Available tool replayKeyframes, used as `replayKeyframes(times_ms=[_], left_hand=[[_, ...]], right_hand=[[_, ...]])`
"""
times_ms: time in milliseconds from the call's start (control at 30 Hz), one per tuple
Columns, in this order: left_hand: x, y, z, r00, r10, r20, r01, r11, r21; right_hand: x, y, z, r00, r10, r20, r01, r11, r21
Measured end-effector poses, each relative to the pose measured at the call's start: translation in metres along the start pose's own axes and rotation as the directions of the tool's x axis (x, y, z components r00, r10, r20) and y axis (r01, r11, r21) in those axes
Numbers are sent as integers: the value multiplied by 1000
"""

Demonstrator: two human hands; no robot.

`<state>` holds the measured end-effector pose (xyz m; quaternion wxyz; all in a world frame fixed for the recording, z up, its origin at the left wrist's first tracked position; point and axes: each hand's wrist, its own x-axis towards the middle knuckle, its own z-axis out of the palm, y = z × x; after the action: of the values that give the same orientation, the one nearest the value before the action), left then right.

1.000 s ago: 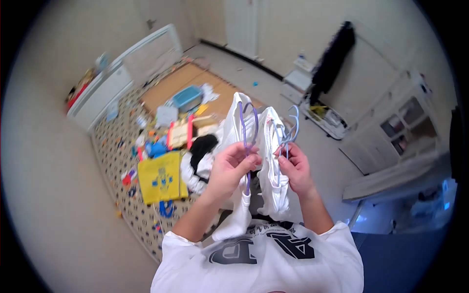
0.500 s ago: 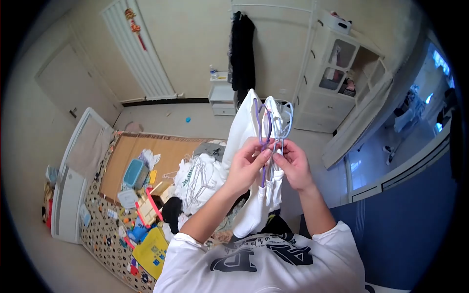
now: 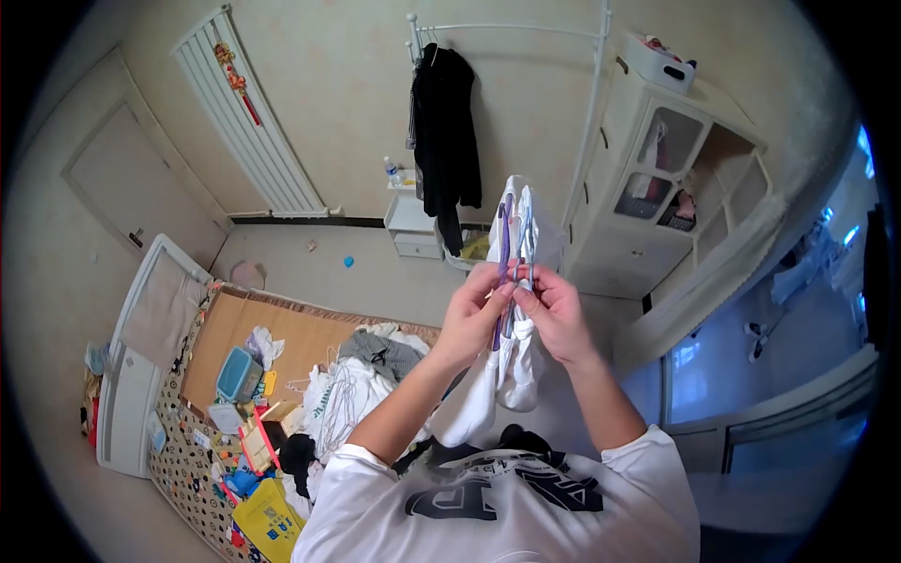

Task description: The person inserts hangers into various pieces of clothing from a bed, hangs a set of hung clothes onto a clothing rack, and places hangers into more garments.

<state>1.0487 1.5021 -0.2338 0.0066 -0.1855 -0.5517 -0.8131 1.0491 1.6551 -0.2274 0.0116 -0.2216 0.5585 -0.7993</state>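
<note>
My left hand [image 3: 472, 317] is closed, thumb and fingers pinching a purple clothes hanger [image 3: 505, 230] near the middle of the view. Right beside it, my right hand [image 3: 556, 314] pinches a light-blue clothes hanger [image 3: 528, 223], and the two sets of fingertips nearly meet. White socks [image 3: 469, 405] hang over the hangers, drooping below my hands and rising to a peak above them. The fingers hide where the hangers come together, and the exact number of socks cannot be made out.
A bed with a woven mat [image 3: 282, 324] lies left, bearing a clothes pile [image 3: 352, 399], a teal bin [image 3: 239, 373] and a yellow bag [image 3: 270, 521]. Ahead, a black garment [image 3: 446, 131] hangs from a white rack [image 3: 516, 30]. A white cabinet [image 3: 615, 239] stands right.
The view has tilted and shifted, bringing more of the rack into sight. The hangers and socks have turned more edge-on. Both hands keep their grip.
</note>
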Motion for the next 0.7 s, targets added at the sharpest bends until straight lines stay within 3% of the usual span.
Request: replayKeyframes(times_ms=[200, 400, 467, 633, 700], left_hand=[[110, -25, -4, 996, 89, -3, -88, 990, 114], [226, -62, -43, 999, 47, 8, -47, 998, -38], [267, -77, -64, 997, 60, 42, -61, 998, 5], [379, -97, -118, 994, 65, 83, -65, 998, -12], [418, -97, -138, 996, 6, 85, -6, 1000, 6]], right_hand=[[95, 3, -56, 1000, 3, -5, -3, 1000, -21], [201, 32, -98, 998, 14, -63, -19, 997, -72], [240, 47, -111, 996, -4, -94, -9, 990, -142], [353, 91, -140, 994, -52, -101, 40, 993, -111], [393, 104, -147, 991, -62, -115, 49, 992, -119]])
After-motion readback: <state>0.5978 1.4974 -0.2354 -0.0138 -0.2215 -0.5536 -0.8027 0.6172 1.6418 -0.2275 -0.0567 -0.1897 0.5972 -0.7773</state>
